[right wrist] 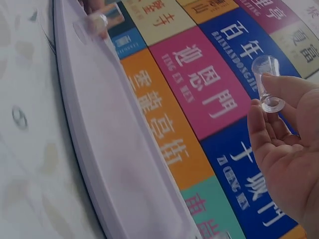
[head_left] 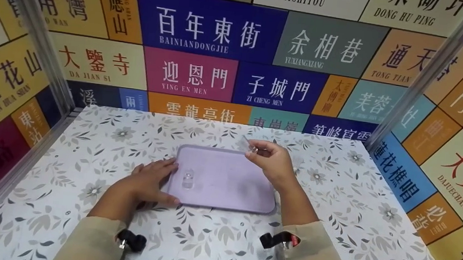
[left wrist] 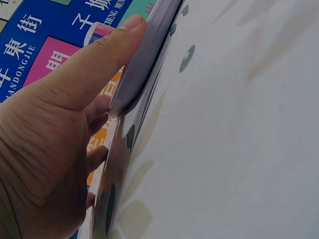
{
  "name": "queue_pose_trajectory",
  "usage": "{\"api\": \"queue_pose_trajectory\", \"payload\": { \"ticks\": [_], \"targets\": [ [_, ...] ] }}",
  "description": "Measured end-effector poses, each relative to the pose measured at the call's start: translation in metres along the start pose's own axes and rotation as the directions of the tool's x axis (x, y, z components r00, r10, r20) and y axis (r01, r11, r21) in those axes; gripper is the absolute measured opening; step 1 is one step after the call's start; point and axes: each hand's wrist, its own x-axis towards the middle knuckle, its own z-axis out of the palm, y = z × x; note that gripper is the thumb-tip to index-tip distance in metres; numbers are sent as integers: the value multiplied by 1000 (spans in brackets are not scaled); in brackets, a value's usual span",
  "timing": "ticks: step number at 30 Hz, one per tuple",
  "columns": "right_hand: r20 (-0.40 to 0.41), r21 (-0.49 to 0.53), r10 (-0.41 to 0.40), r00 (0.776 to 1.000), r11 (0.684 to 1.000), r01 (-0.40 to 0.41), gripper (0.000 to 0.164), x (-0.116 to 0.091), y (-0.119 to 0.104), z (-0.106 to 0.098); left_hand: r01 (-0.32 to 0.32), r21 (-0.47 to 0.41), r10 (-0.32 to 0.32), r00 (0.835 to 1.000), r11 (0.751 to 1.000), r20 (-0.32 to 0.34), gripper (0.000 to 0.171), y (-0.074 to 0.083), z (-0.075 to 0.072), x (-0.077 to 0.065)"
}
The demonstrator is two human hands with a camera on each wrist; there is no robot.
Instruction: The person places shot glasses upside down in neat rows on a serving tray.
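A lilac tray (head_left: 226, 180) lies on the floral tabletop. My left hand (head_left: 148, 181) rests at its near left corner, thumb along the near rim and the other fingers straight against the left side. On the tray's left part stands a small clear glass (head_left: 188, 180); its rim also shows past the thumb in the left wrist view. Over the far right corner, my right hand (head_left: 273, 159) pinches a second clear glass (right wrist: 265, 64) between thumb and fingertips. This one has a flared bowl, a narrow waist and a round foot, and is held tilted in the head view.
Faint clear shapes (head_left: 298, 159) show just right of the right hand. Printed panels with metal corner posts (head_left: 415, 75) enclose the back and sides of the table (head_left: 220, 243). Both wrists carry black straps below beige sleeves.
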Motion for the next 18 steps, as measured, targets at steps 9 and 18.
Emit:
{"api": "queue_pose_trajectory", "payload": {
  "ticks": [9,18],
  "targets": [
    [-44,81,-26,999,996,30,43,16,17,36,-9,29,9,1000,1000,8,117,5,-6,4],
    [0,95,-76,997,993,76,40,23,23,62,19,13,-20,1000,1000,13,121,-3,0,3]
  ]
}}
